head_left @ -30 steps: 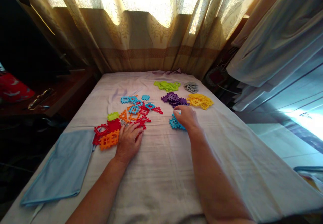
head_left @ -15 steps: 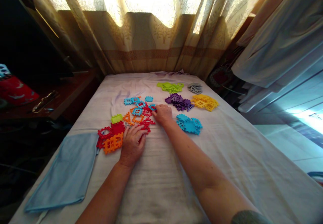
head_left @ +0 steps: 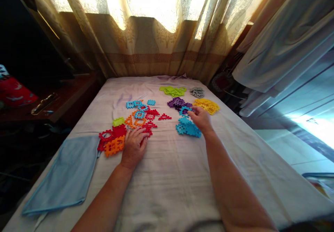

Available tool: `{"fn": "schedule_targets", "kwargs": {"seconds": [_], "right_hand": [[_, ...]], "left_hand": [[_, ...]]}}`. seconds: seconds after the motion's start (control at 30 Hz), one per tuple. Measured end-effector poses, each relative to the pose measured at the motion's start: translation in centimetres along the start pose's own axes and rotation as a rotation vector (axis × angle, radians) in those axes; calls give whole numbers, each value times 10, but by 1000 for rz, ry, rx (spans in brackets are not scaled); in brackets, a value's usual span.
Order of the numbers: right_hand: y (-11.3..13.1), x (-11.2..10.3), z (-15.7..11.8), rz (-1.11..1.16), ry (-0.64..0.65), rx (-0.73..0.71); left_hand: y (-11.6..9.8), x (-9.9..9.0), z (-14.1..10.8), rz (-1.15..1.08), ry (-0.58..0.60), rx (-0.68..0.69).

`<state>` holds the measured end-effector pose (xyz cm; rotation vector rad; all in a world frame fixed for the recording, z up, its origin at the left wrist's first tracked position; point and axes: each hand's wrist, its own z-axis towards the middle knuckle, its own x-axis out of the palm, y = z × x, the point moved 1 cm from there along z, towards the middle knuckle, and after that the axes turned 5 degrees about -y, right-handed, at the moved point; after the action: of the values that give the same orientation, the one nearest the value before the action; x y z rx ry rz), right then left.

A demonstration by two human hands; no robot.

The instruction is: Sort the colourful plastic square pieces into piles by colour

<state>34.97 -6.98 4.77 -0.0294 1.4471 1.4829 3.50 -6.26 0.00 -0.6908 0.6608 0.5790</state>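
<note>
My right hand (head_left: 200, 119) pinches a blue ring-like piece (head_left: 184, 111) just above the blue pile (head_left: 188, 127), beside the purple pieces (head_left: 177, 102). My left hand (head_left: 134, 145) rests with its fingers apart at the near edge of the mixed pieces, touching red ones (head_left: 148, 129). Around it lie an orange window piece (head_left: 114, 146), a solid red piece (head_left: 119, 131), a lime piece (head_left: 118, 121), orange frames (head_left: 140, 122) and blue window pieces (head_left: 140, 114). A red triangle (head_left: 165, 117) lies apart, between the mixed pieces and the blue pile.
Lime (head_left: 172, 91), grey (head_left: 197, 92) and yellow (head_left: 207, 106) piles lie toward the back of the sheet-covered surface (head_left: 167, 183). A light blue cloth bag (head_left: 65, 176) is at the left edge. Curtains (head_left: 146, 58) hang behind; clothes (head_left: 281, 40) hang at right.
My right hand has moved right from the mixed pieces to above the blue pile, carrying a blue piece. The red triangle now shows. My left hand stays nearly in place.
</note>
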Motion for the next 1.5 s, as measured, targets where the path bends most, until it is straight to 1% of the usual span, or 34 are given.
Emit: {"fn": "schedule_targets", "kwargs": {"seconds": [0.1, 0.17, 0.23, 0.3, 0.43, 0.53, 0.67, 0.77, 0.87, 0.97, 1.07, 1.17, 1.27, 1.37, 1.5], "right_hand": [[-33, -22, 2, 192, -1, 230], [-46, -26, 1, 239, 33, 293], [-53, -23, 0, 233, 58, 282], [-57, -19, 0, 165, 53, 244], [-62, -15, 2, -96, -26, 185], [-62, -17, 3, -211, -73, 155], [-50, -18, -1, -246, -109, 106], [-32, -11, -5, -242, -114, 19], [-5, 7, -8, -229, -58, -115], [29, 33, -7, -247, 35, -244], [62, 63, 1, -279, 154, -341], [86, 94, 17, -339, 274, -396], [98, 123, 38, -412, 362, -375], [100, 148, 57, -455, 428, -358], [98, 170, 72, -504, 488, -400]], "left_hand": [[2, 0, 0, 5, -4, 16], [3, 1, 0, 7, -6, 24], [3, 0, 1, 6, -13, 31], [4, 0, 1, 7, -25, 35], [4, 0, 2, 9, -38, 31], [3, 0, 2, -5, -40, 23], [4, -1, 2, -34, -72, 5], [7, -5, 4, -45, -112, -2], [14, -11, 6, -19, -162, -12], [22, -13, 6, 9, -206, -25], [26, -12, 6, 3, -198, -40], [25, -10, 6, -20, -179, -49], [24, -9, 7, -19, -172, -73], [22, -9, 7, -14, -159, -113], [20, -10, 7, -37, -146, -136]]}}
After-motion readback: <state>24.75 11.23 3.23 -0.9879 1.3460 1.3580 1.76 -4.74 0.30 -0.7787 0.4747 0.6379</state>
